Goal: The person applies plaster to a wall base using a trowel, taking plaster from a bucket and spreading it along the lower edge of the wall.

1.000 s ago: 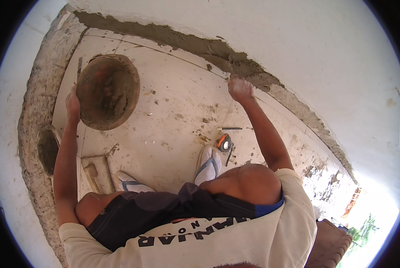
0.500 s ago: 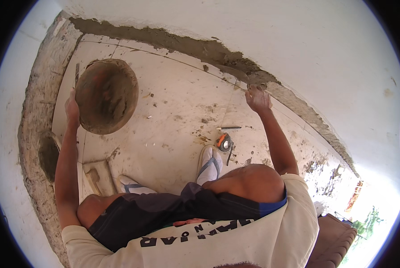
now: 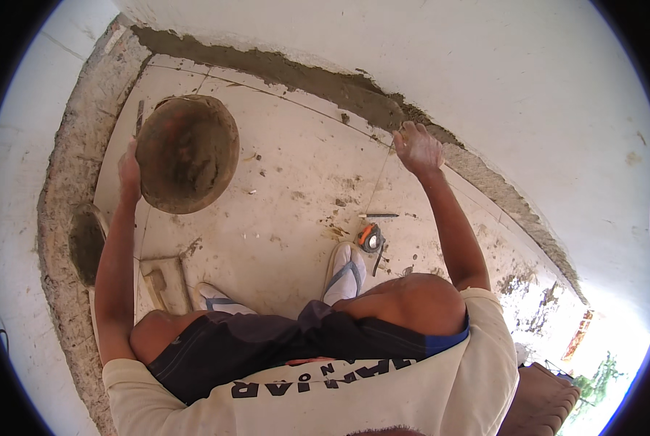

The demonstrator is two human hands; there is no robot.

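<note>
Mortar-caked round brown pan [image 3: 187,152], likely heavy and stiff, gripped at left rim by left hand [image 3: 128,171]; right hand [image 3: 418,149] closed, contents unclear.

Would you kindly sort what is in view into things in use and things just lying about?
In use:
- round mortar pan, gripped at its rim by the left hand
- mortar strip along the wall base, pressed by the right hand

Lying about:
- tape measure
- pencil
- wooden float
</note>
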